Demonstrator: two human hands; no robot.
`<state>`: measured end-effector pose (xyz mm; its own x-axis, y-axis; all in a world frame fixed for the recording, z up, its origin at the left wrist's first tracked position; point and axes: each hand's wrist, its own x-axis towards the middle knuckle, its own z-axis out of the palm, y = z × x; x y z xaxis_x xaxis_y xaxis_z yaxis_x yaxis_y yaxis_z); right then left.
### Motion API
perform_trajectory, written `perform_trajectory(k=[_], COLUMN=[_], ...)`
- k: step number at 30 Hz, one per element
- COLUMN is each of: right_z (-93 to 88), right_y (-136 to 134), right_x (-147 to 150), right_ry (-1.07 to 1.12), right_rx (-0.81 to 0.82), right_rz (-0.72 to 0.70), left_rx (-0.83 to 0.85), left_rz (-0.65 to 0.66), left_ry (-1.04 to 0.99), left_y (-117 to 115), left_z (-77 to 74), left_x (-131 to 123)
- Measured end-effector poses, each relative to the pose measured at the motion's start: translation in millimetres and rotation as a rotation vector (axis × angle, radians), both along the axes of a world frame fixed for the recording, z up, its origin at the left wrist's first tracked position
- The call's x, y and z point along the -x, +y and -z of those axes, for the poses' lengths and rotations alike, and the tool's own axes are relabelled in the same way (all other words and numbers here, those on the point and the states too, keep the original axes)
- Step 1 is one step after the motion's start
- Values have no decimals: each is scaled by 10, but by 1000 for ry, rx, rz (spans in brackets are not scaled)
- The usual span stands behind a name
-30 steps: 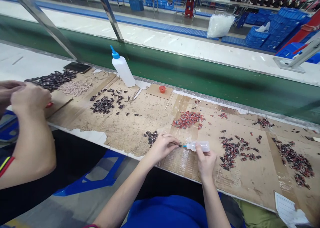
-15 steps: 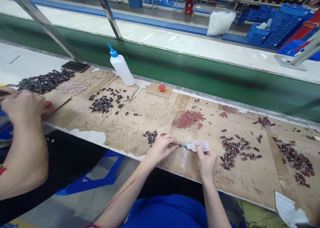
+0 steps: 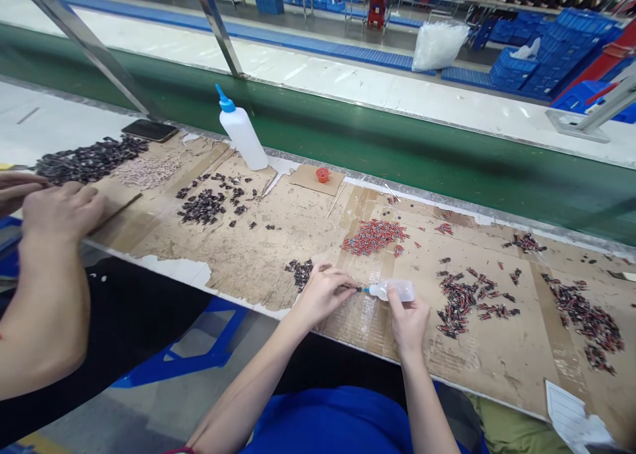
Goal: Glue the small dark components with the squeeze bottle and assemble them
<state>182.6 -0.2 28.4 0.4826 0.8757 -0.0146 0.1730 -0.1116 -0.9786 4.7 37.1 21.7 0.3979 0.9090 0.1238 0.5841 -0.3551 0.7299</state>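
My left hand [image 3: 325, 292] pinches a small dark part [image 3: 358, 288] between thumb and fingertips. A small translucent squeeze bottle [image 3: 396, 289] lies on its side in my right hand [image 3: 410, 318], which is closed around it. Its thin blue tip points left and meets, or nearly meets, the dark part. Just left of my left hand is a small pile of black parts [image 3: 300, 273]. Beyond my hands lies a heap of small red parts [image 3: 374, 236]. To the right of my right hand are red-and-black parts [image 3: 457, 305] in a loose pile.
A large white bottle [image 3: 244, 139] with a blue nozzle stands at the back, near a red cap [image 3: 322, 175] on cardboard. More black parts [image 3: 202, 207] lie left. A co-worker's hands [image 3: 59, 209] are at far left. A phone [image 3: 150, 130] rests behind. Paper [image 3: 571, 407] hangs at the front right.
The squeeze bottle has shifted very slightly left toward the dark part. At far left, the co-worker's hands have moved apart, and the red thing there is out of sight.
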Motion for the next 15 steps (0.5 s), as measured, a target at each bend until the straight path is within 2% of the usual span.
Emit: perform_trajectory(k=[6, 10, 13, 15], right_z=[17, 32, -5, -54], right_y=[-5, -38, -82, -100], right_x=[-15, -167, -319, -400], right_ry=[32, 54, -38, -218], right_rx=[-5, -16, 22, 105], right_rz=[78, 153, 117, 85], left_rx=[7, -7, -41, -53], left_rz=[-11, -20, -11, -13], left_ry=[22, 21, 33, 50], left_y=[4, 0, -8, -14], left_z=[-17, 0, 19, 32], left_x=[-9, -13, -14, -17])
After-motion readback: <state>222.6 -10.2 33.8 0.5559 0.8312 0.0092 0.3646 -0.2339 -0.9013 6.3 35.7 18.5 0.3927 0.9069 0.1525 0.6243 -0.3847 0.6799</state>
